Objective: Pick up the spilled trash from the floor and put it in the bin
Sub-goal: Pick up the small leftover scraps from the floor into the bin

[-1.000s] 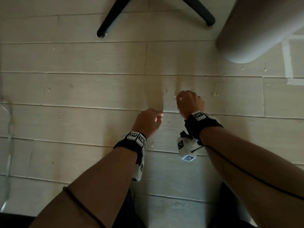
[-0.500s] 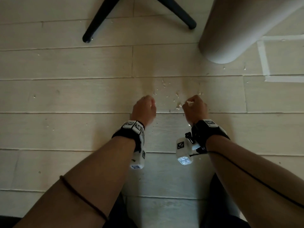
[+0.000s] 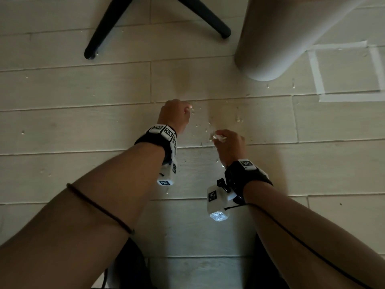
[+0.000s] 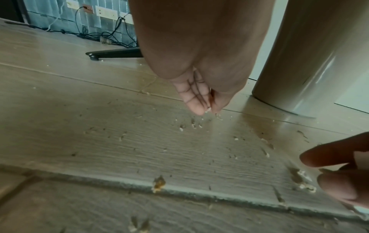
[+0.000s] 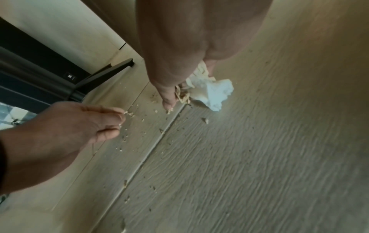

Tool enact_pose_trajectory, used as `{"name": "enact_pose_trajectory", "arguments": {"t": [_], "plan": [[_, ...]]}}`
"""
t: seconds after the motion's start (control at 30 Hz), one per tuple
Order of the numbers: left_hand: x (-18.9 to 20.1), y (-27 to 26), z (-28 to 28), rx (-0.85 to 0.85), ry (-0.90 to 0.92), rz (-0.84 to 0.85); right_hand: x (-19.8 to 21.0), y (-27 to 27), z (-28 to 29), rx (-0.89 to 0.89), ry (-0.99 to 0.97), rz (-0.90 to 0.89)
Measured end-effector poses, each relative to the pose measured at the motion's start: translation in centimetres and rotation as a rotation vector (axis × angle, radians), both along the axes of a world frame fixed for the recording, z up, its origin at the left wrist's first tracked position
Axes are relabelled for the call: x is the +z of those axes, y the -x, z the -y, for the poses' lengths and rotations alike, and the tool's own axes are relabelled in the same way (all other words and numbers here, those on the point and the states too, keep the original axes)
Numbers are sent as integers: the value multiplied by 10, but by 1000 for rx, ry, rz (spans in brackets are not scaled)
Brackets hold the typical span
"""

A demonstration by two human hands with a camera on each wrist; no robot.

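Pale crumbs (image 3: 205, 130) scattered on plank floor (image 3: 83, 126) between both hands, just right of left hand (image 3: 176, 115), nearer it. Left hand's fingertips (image 4: 199, 108) pinched on a crumb; right hand (image 3: 229, 144) clenched round crumpled white tissue (image 5: 211, 91) and scraps. Bin (image 3: 277, 38) far right; chair legs (image 3: 104, 28) far left. Tape marks (image 3: 316, 71) beyond.

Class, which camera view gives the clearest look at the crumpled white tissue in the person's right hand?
The right wrist view: the crumpled white tissue shows large and bright below the right hand, beside crumbs stuck at its fingertips. The head view shows only a small pale scrap at that hand. The left wrist view shows only fingers, no clear tissue.
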State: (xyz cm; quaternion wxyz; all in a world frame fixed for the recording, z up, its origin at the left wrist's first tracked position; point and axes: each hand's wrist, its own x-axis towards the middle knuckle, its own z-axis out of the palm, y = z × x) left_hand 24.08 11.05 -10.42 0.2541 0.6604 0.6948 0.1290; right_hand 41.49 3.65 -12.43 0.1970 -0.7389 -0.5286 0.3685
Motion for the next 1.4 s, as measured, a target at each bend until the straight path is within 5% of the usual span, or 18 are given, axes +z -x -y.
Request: {"name": "enact_pose_trajectory", "arguments": {"t": [0.57, 0.97, 1.4], "plan": [[-19, -11, -1, -101, -2, -104, -3, 9, 1, 195, 60, 173], [-25, -46, 21, -257, -12, 1, 5, -34, -35, -264, -5, -1], [-22, -61, 25, -265, 89, -206, -2, -50, -55, -71, 37, 172]]}}
